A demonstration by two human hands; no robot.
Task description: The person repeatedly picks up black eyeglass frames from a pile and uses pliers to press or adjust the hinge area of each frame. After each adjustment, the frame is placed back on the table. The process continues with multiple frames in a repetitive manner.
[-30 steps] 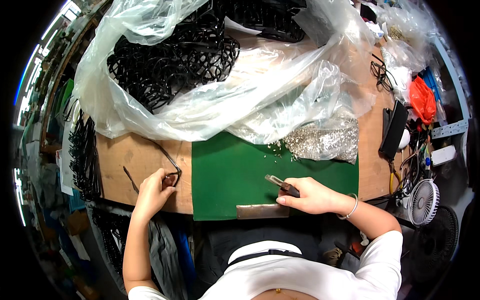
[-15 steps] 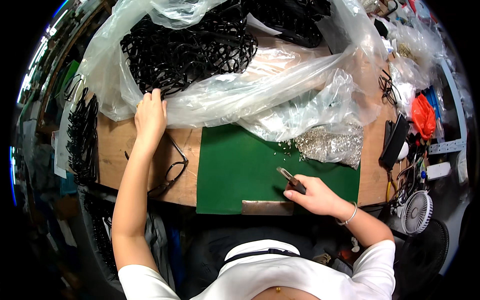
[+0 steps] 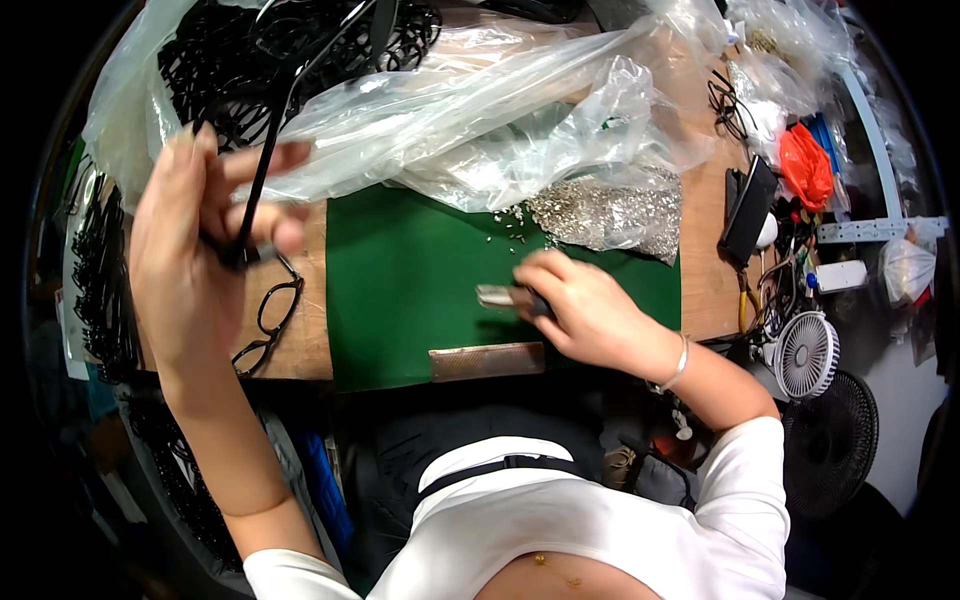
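Raised close to the head camera, my left hand (image 3: 185,260) grips a black glasses frame (image 3: 266,155), whose long temple slants upward. Motion blurs the hand and hides part of the frame. Low over the green mat (image 3: 390,290), my right hand (image 3: 590,310) is closed round a small hand tool (image 3: 497,296) with a flat metal tip and dark handle; its exact kind does not show. Tiny silvery parts (image 3: 510,215) are scattered beyond the tool, beside a clear bag full of them (image 3: 610,215). Another black glasses frame (image 3: 270,325) lies on the wood left of the mat.
A heap of black glasses frames (image 3: 215,45) sits in a large clear plastic bag (image 3: 420,120) at the back. More frames (image 3: 103,290) are stacked at far left. A metal strip (image 3: 486,362) lies at the mat's front edge. Right stand a phone (image 3: 750,210) and a fan (image 3: 806,355).
My left hand has come up from the bagged heap toward the camera, now with a glasses frame in it. The right hand's tool now points more to the left. The whole view has shifted.
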